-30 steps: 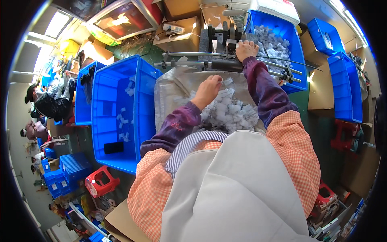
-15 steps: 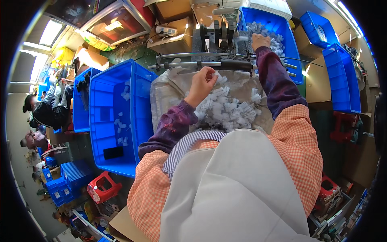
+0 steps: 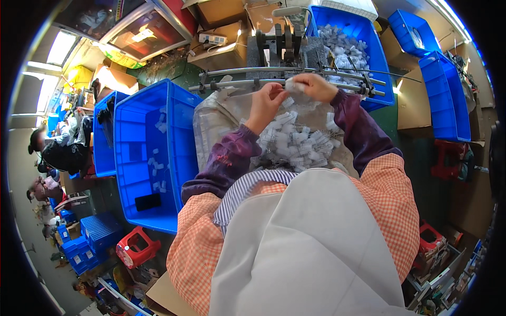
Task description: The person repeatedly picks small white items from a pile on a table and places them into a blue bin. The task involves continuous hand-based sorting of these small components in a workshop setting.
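Looks bright, lit by a far-left window (image 3: 62,48) and a far-right glowing strip (image 3: 455,21); bends toward blackened edges.

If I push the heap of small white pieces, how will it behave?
The heap of pieces would likely spread, as they lie loose and overlapping. Each is probably light, being small. Some may snag, since they look ribbed.

Rods (image 3: 263,69) block fwd; room abv pile (image 3: 299,141).
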A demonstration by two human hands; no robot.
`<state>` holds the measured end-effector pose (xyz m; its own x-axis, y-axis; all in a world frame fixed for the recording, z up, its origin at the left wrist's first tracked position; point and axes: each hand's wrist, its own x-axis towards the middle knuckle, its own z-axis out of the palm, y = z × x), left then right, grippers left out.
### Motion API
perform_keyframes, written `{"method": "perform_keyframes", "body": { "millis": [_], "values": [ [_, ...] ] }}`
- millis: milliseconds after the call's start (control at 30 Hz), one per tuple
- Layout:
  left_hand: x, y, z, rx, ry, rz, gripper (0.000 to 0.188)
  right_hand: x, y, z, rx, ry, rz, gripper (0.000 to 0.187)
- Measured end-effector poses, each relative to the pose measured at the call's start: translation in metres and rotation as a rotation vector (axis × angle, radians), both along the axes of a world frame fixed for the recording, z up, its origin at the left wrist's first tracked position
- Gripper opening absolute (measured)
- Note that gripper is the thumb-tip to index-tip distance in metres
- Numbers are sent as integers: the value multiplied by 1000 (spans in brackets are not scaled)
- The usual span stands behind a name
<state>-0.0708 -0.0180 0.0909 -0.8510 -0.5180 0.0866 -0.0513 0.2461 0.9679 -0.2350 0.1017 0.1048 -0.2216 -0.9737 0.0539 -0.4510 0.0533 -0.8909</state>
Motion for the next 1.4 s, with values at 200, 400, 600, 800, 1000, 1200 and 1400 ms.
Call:
{"method": "perform_keyframes", "body": {
  "millis": [200,400,600,800,1000,1200,1400],
  "values": [
    [-2,-12,-51,-703,-480,-198,38,-84,-25,-48,-27,772,-602,13],
    [-12,-5,-69,-779,-554,-242,35,-97,-47,-62,73,1052,-691,12],
    [-10,-6,-73,-733,-578,-284,29,-108,-50,-73,44,1015,-644,13],
    [-5,-7,-73,-688,-515,-254,24,-111,-52,-65,61,925,-594,15],
    [-3,-7,-71,-649,-495,-239,23,-104,-50,-51,275,937,-687,19],
    [-1,-5,-66,-631,-515,-244,24,-107,-37,-54,293,905,-774,20],
    [-1,-6,-63,-631,-519,-240,24,-103,-35,-52,229,845,-795,15]
  ]
}}
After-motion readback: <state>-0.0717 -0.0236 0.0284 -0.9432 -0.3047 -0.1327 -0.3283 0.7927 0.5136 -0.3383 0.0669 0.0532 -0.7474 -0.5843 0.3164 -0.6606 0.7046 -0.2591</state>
